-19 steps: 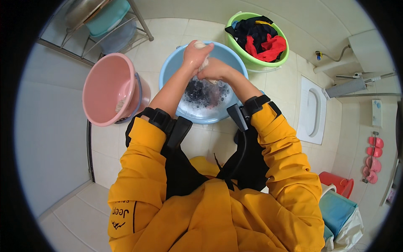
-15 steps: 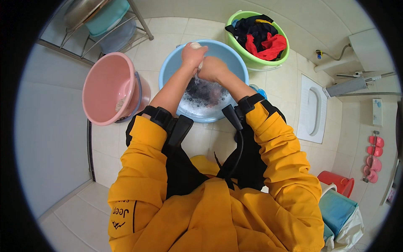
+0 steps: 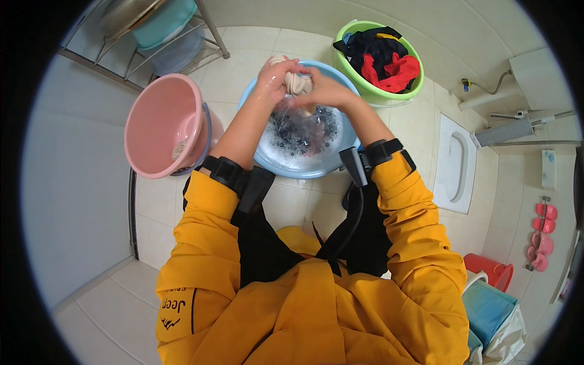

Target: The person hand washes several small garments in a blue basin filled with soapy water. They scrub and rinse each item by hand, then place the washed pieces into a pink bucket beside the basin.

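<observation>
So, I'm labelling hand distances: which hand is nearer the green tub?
Right: the right hand is left of the green tub and slightly toward the person; the left hand is farther left.

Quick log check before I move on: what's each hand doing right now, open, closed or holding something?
Left hand: closed, holding the pale cloth.
Right hand: curled around the same cloth, holding it.

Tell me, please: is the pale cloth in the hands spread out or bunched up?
Bunched up: the pale cloth shows thick, gathered folds between the left hand and the right hand, above the blue basin.
</observation>
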A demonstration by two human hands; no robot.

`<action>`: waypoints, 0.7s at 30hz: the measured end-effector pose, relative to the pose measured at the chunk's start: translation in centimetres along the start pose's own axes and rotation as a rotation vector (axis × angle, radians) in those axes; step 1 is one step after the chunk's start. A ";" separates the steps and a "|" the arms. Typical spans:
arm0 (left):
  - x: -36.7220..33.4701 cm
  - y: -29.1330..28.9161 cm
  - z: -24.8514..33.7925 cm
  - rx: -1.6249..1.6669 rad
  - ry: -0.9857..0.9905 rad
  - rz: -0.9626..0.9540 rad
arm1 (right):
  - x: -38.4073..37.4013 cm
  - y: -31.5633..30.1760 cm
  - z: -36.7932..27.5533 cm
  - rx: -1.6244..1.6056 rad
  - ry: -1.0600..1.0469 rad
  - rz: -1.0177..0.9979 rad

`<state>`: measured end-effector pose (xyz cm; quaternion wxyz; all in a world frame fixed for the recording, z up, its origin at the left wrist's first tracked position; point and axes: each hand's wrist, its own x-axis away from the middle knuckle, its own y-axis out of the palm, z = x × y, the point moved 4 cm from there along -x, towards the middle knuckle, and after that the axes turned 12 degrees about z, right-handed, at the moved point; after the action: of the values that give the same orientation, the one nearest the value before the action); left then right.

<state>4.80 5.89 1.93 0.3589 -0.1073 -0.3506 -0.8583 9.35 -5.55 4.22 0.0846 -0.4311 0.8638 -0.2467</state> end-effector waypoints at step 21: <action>4.2 3.7 1.0 -0.238 0.133 -0.136 | 1.5 2.6 -0.7 -0.283 0.296 -0.154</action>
<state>4.28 2.48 6.44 0.3074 -0.0680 -0.2281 -0.9213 6.40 -5.17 3.64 -0.1236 -0.4625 0.8573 -0.1892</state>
